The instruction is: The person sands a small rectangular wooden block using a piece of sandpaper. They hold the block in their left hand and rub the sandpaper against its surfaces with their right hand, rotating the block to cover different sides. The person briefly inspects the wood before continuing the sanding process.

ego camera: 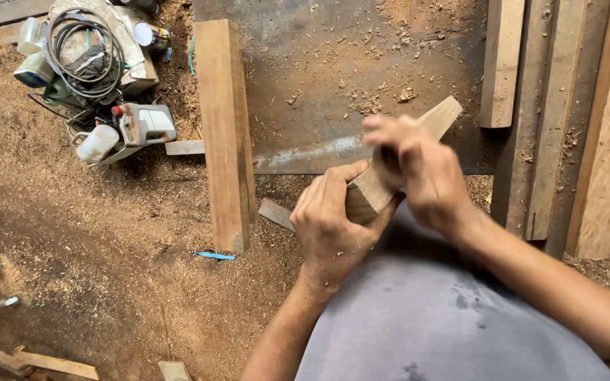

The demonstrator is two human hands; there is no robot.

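From the head camera, the left hand (pixel 333 226) wraps its fingers tightly around the near end of a short wooden block (pixel 390 169), held tilted above the person's lap. The right hand (pixel 418 169), blurred, lies over the block's middle with fingers curled on it. Below, a thick timber post (pixel 224 127) lies on the sawdust floor (pixel 93 240), near a grey power tool (pixel 142 125) and coiled cable (pixel 86 53).

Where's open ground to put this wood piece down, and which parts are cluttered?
Both hands, left hand and right hand, grip the wood piece. Open sawdust floor lies left of the thick beam, below the power tools. The dark sheet between beam and planks carries only shavings. Crowded: the tools and cable at top left, the planks at right.
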